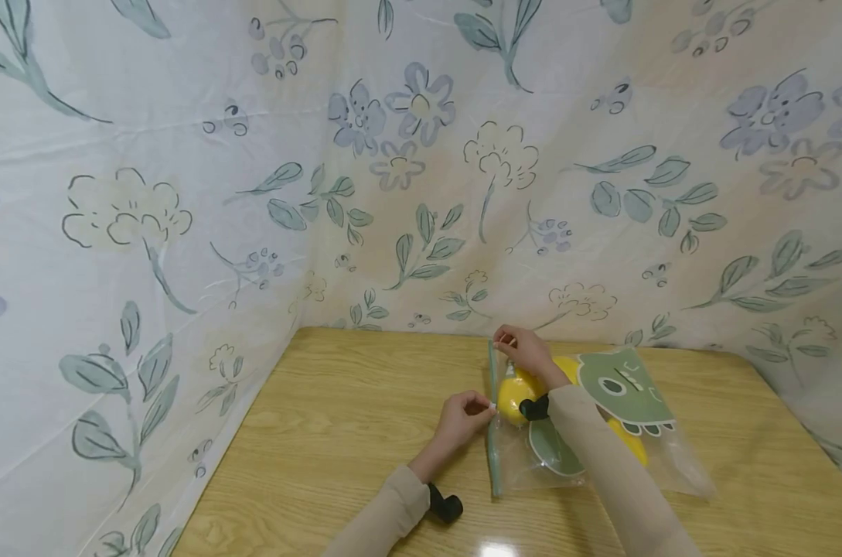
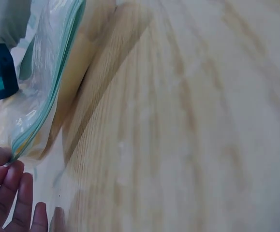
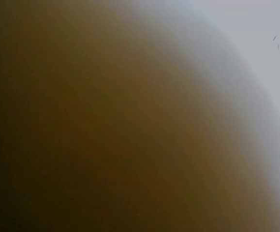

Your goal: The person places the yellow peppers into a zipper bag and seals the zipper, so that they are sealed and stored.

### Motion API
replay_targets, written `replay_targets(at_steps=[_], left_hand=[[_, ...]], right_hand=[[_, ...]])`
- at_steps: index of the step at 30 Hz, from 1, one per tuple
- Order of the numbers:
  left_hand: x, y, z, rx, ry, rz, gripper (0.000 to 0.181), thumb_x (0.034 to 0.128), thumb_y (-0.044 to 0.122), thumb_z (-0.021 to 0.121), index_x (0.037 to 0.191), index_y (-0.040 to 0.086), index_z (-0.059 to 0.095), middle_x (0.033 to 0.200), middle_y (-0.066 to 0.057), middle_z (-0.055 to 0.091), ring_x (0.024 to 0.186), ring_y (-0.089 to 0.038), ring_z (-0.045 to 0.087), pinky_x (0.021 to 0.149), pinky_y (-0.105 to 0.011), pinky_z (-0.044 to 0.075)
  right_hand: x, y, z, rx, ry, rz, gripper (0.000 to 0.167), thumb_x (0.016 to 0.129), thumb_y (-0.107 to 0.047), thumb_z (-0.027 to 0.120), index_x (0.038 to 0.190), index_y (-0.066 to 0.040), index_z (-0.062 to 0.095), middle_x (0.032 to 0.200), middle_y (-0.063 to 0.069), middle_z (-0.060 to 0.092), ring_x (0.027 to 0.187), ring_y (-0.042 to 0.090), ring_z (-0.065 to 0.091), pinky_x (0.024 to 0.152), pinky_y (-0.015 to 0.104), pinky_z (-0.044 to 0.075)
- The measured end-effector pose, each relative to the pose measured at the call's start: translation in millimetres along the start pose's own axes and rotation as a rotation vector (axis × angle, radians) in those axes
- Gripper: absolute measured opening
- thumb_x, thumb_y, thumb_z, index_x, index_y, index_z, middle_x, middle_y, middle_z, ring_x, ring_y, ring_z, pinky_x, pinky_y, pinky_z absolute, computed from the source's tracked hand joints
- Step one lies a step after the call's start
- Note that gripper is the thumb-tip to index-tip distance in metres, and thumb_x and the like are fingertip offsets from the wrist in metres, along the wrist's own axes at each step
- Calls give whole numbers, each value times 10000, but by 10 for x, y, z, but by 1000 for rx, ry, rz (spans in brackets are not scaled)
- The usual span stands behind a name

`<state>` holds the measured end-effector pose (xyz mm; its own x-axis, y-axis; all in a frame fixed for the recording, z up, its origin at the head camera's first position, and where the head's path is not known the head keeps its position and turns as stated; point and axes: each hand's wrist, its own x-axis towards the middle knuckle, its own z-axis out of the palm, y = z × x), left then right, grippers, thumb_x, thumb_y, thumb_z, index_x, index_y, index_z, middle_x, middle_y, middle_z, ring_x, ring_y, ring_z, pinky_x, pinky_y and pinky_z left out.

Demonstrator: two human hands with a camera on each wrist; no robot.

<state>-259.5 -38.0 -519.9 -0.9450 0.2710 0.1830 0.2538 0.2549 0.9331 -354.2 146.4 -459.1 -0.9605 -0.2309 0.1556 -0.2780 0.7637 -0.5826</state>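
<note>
A clear zip bag (image 1: 521,469) printed with a green cartoon creature (image 1: 608,387) lies on the right half of the table. Rounded yellow things (image 1: 513,398) show inside it; their kind is unclear. Its green zip strip (image 1: 494,460) runs along the left edge. My left hand (image 1: 460,424) pinches this strip near its middle, at a small white spot. In the left wrist view, thumb and forefinger of the left hand (image 2: 4,186) meet on the strip. At the strip's far end, my right hand (image 1: 525,353) pinches the bag's corner. A blurred yellow-brown surface fills most of the right wrist view.
The wooden table (image 1: 337,418) ends at a flower-patterned cloth (image 1: 421,255) hanging behind it and along the left side. Black wrist devices (image 1: 445,504) sit on both wrists, and the right forearm crosses over the bag.
</note>
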Motion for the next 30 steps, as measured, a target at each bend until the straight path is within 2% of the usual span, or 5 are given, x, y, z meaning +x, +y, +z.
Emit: replay_targets(at_steps=[14,21,22,27,30], left_hand=[[-57,-36,16,0,1,-13,96,807,133,706,823,43,677,780,-20,667,662,-8,555,624,-174,487],[-125,-3,13,-11,-14,-23,88,813,122,697,823,38,674,784,-37,669,662,-12,553,627,-170,482],[-156,60,-3,-20,-20,-20,90,816,106,691,828,19,671,792,-69,672,670,-51,573,626,-174,484],[-214,89,6,-22,-35,-17,95,823,118,692,842,27,672,822,-90,679,699,-103,592,631,-179,481],[-210,27,20,-11,-46,-27,96,824,143,696,839,52,673,810,-40,675,687,-42,570,634,-178,482]], right_hand=[[12,-3,-22,5,-31,24,62,930,-211,565,963,-169,598,913,50,622,793,198,564,651,296,443],[17,6,-23,-8,-40,41,65,934,-223,559,971,-182,594,922,44,620,801,196,560,664,296,439],[15,4,-25,-8,-38,41,67,933,-222,561,973,-179,593,925,48,622,803,199,560,669,301,446],[5,-4,-42,5,-14,30,80,930,-215,565,975,-155,594,926,68,628,810,218,567,670,312,462],[-4,-21,-56,6,-8,31,77,931,-206,563,971,-150,596,924,74,629,809,224,568,663,309,455]])
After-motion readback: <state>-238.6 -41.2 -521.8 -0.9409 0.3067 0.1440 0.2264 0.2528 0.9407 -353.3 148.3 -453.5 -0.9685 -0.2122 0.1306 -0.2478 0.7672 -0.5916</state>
